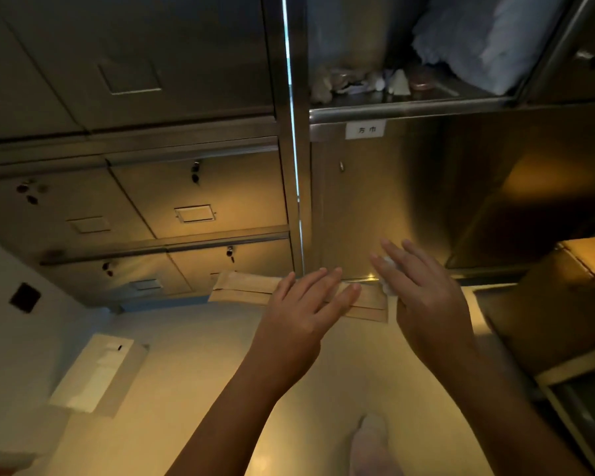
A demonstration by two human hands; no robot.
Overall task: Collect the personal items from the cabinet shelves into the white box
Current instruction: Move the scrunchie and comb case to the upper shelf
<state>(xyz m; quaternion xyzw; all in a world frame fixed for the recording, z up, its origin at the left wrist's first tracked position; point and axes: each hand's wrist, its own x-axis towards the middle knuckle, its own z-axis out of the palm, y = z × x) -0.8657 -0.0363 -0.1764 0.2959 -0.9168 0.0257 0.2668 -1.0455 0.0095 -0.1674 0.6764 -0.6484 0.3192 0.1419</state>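
left hand (303, 310) is spread flat and holds nothing, right hand (426, 304) has straight fingers over a white wad (389, 263), before the cabinet (375, 201).

A small white label (365, 129) on the steel cabinet (375, 201) edge reads "方巾".

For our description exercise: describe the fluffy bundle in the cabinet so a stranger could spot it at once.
In the steel cabinet, find the open upper compartment above the small white label. The bundle lies at its right side. It alone is large, fluffy and pale blue-grey; its neighbours are small oddments.
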